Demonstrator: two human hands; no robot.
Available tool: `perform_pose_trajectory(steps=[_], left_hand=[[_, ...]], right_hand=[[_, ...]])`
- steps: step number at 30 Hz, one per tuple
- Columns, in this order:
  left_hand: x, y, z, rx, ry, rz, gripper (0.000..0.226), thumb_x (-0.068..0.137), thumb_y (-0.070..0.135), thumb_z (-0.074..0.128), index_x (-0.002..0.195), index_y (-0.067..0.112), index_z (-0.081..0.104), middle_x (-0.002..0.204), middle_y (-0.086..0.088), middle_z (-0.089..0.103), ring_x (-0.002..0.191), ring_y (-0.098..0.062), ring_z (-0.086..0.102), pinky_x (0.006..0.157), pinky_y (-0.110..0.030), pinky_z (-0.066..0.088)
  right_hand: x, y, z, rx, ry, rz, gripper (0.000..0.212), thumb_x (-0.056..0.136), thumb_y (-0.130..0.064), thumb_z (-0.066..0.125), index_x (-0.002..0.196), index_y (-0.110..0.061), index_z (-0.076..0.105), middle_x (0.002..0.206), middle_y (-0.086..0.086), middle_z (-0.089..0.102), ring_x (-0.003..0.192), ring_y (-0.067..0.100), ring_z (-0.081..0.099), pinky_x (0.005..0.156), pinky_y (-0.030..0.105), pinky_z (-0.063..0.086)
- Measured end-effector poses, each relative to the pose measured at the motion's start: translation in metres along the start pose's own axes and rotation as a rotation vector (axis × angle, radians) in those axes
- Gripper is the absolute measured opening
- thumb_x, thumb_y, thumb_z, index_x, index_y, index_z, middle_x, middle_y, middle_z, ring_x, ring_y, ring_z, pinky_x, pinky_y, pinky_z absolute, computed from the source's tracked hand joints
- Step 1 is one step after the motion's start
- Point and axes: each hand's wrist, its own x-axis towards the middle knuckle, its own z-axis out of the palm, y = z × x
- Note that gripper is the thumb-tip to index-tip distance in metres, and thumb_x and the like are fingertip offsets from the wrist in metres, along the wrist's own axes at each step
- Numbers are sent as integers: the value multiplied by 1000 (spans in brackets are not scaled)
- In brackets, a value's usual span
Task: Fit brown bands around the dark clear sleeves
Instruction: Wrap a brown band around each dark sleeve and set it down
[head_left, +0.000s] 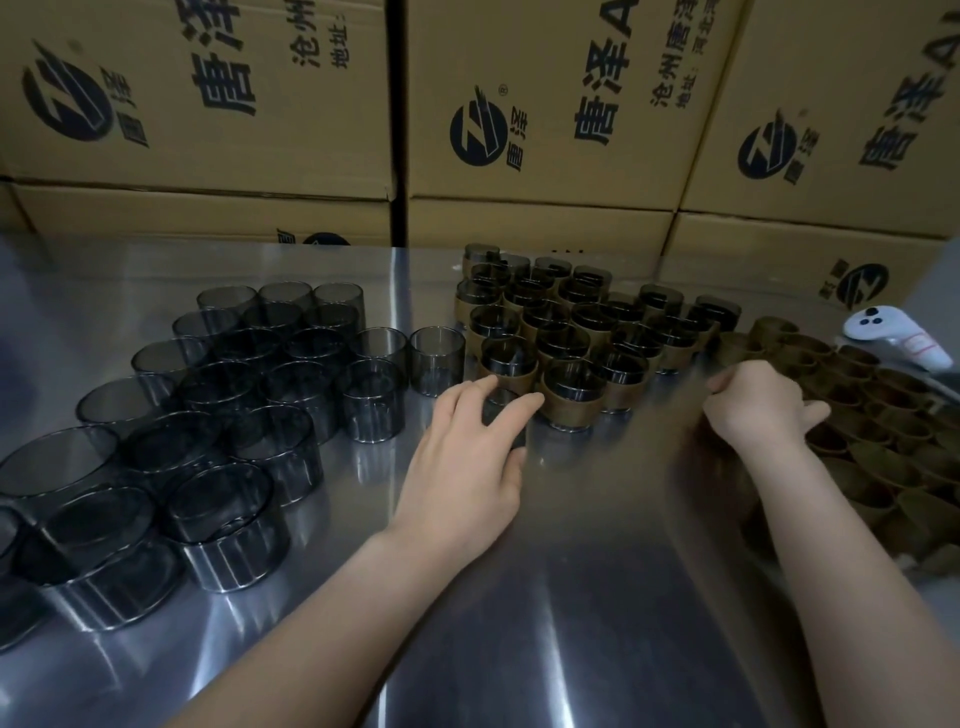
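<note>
My left hand (462, 457) grips one dark clear sleeve (503, 415) standing on the metal table, its fingers over the rim and its thumb at the side. Bare dark clear sleeves (249, 384) stand in a group to the left. Sleeves wearing brown bands (571, 332) are clustered just beyond my left hand. Loose brown bands (883, 415) are packed together at the right. My right hand (753, 405) is at the near left edge of that pile, fingers curled over a blurred brown band (698, 441) beneath it.
The shiny metal table (545, 597) has bare surface between my forearms. A wall of printed cardboard boxes (545, 130) closes off the back. A white controller (898, 338) lies at the far right behind the bands.
</note>
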Motion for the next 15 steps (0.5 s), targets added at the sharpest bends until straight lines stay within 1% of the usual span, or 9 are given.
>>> perform_pose_trajectory(steps=[1, 3, 6, 8, 9, 11, 12, 13, 15], left_hand=[[0, 0, 1, -47, 19, -9, 52, 99, 22, 54, 148, 35, 42, 155, -2, 34, 145, -16, 17, 112, -32, 28], [1, -1, 3, -175, 63, -56, 47, 101, 24, 52, 145, 39, 45, 153, 3, 37, 144, -12, 19, 110, -25, 22], [3, -1, 2, -361, 130, -125, 41, 102, 23, 50, 136, 45, 52, 149, 7, 42, 143, -7, 28, 113, -22, 25], [5, 1, -1, -494, 189, -159, 38, 102, 20, 51, 124, 51, 55, 144, 10, 46, 138, 0, 34, 109, -9, 25], [6, 2, -2, -565, 212, -182, 36, 102, 19, 52, 119, 51, 57, 141, 10, 49, 135, 1, 37, 109, -8, 27], [8, 1, -3, -726, 235, -238, 30, 102, 17, 52, 118, 40, 64, 133, 6, 58, 129, -6, 49, 111, -25, 38], [8, 1, -3, -809, 236, -272, 28, 102, 17, 51, 120, 32, 66, 127, 4, 62, 123, -10, 55, 108, -33, 43], [8, 1, -4, -887, 238, -305, 27, 103, 17, 50, 121, 27, 66, 122, 3, 66, 116, -12, 60, 103, -36, 48], [10, 2, -4, -1060, 230, -379, 24, 104, 19, 49, 119, 24, 67, 113, 5, 71, 108, -13, 66, 95, -42, 54]], right_hand=[[-2, -1, -1, 37, 10, -21, 18, 90, -4, 56, 97, -13, 70, 93, 9, 59, 104, 35, 50, 100, 45, 26], [-5, -3, -3, 131, 22, -59, 21, 91, -2, 57, 104, -12, 70, 105, 11, 63, 108, 35, 52, 103, 45, 30], [-12, -7, -5, 285, 32, -86, 27, 92, 0, 56, 111, -12, 71, 120, 13, 64, 112, 35, 56, 100, 47, 45], [-17, -11, -7, 361, 45, -112, 29, 92, 0, 54, 113, -12, 70, 125, 12, 61, 115, 32, 56, 97, 44, 49], [-18, -12, -7, 375, 51, -141, 30, 93, -1, 54, 115, -13, 69, 127, 12, 60, 117, 31, 55, 98, 45, 48], [-19, -13, -8, 394, 56, -200, 30, 95, -4, 51, 117, -16, 67, 130, 13, 57, 118, 33, 55, 101, 49, 46], [-19, -14, -9, 420, 54, -222, 30, 96, -6, 49, 118, -18, 67, 130, 14, 56, 115, 35, 56, 101, 51, 46], [-20, -15, -10, 467, 55, -241, 31, 97, -6, 48, 117, -19, 67, 129, 15, 56, 108, 36, 59, 96, 49, 48], [-23, -18, -14, 595, 58, -269, 34, 97, -4, 44, 114, -21, 69, 126, 14, 59, 87, 23, 61, 78, 34, 51]])
